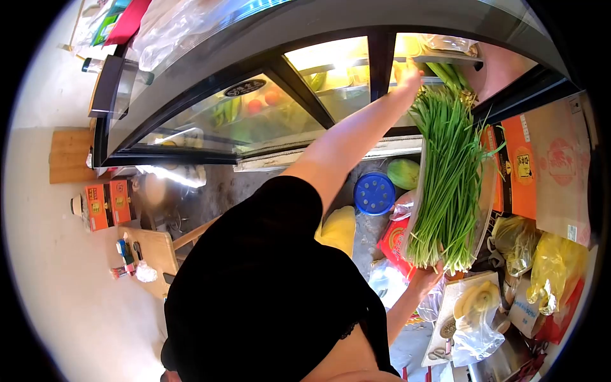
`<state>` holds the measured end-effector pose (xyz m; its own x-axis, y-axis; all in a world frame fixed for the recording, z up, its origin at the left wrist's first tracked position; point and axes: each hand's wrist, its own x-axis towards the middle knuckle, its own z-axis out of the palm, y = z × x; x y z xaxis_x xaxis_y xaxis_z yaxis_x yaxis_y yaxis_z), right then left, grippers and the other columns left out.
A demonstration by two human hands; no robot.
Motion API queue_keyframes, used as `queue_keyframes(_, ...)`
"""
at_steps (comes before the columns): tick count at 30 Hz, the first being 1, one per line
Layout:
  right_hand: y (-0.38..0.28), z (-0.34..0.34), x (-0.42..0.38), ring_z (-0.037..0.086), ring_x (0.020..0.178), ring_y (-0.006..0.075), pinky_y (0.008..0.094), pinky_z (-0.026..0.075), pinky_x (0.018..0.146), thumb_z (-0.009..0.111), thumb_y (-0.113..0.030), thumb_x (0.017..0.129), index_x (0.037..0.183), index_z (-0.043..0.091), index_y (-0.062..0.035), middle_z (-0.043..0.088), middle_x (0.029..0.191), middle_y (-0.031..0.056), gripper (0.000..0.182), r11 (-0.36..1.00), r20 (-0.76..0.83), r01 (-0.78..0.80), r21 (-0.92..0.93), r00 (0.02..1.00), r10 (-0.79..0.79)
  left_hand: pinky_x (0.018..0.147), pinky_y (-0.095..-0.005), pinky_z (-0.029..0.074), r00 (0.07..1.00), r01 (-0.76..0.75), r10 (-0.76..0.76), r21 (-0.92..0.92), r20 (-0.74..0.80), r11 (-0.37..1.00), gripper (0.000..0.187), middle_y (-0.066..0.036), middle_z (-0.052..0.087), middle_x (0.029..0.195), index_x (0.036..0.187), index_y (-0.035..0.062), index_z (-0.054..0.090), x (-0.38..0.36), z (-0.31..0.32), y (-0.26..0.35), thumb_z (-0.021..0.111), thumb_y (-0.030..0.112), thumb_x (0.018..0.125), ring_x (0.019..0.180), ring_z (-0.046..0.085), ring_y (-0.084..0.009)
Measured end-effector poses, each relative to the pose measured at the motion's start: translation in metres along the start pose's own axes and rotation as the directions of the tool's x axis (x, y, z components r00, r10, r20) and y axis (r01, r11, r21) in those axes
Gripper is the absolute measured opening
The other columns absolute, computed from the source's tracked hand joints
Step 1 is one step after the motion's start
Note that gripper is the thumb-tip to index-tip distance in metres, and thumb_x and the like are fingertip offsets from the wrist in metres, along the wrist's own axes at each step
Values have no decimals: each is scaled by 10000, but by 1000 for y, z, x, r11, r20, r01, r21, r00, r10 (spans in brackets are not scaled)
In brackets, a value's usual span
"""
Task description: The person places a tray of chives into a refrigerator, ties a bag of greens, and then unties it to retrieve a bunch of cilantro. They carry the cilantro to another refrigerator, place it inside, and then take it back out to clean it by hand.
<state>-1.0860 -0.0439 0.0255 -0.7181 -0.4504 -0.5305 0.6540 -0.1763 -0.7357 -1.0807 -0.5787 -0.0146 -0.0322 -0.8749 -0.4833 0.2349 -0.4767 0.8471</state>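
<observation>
chives [449, 178]: long axis runs from the cooler [254, 114] opening down toward the body
left hand [409, 75]: clamped at the far leafy end
right hand [425, 278]: closed under the near cut end

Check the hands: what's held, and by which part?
A tray of green chives, held at both ends: one hand at the far end by the cooler, the other hand under the near end.

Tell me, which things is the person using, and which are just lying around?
In use:
green chives on a tray
left hand at its far end
right hand at its near end

Lying about:
blue lid
green melon
orange boxes
yellow bags
wooden board
</observation>
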Motion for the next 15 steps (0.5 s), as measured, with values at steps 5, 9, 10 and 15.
queue_keyframes(5, 5, -10, 10, 563, 1082, 236, 371, 488, 895, 594, -233, 822, 1282, 507, -37, 557, 1243, 125, 508, 998, 18, -11, 58, 1000, 10, 696, -386, 503, 988, -124, 152, 514, -13, 849, 520, -202, 595, 1104, 1332, 5, 415, -107, -25, 53, 455, 390, 984, 821, 632, -290)
queue_keyframes(9, 18, -37, 21, 558, 1087, 234, 380, 490, 879, 585, -227, 825, 1271, 517, -33, 571, 1211, 122, 491, 908, 21, 169, -384, 985, -174, 906, -424, 455, 922, -312, 385, 529, -30, 789, 586, -270, 563, 1200, 1353, -15, 426, -78, -14, 13, 450, 430, 972, 1085, 559, -405)
queue_keyframes(10, 14, -29, 16, 558, 1087, 234, 380, 490, 879, 585, -227, 825, 1271, 517, -33, 571, 1211, 122, 491, 908, 23, 174, -380, 984, -179, 935, -426, 446, 874, -338, 474, 572, -102, 747, 587, -280, 551, 1231, 1342, -14, 443, -76, -10, 11, 450, 439, 969, 1134, 542, -419)
queue_keyframes(15, 3, -4, -7, 561, 1069, 250, 409, 481, 887, 585, -215, 823, 1291, 500, -25, 571, 1218, 124, 512, 996, 68, -19, 82, 998, 13, 953, -393, 440, 995, -87, 33, 612, 98, 786, 690, -239, 537, 1292, 1435, 37, 315, -70, -31, 25, 330, 551, 976, 1188, 527, -369)
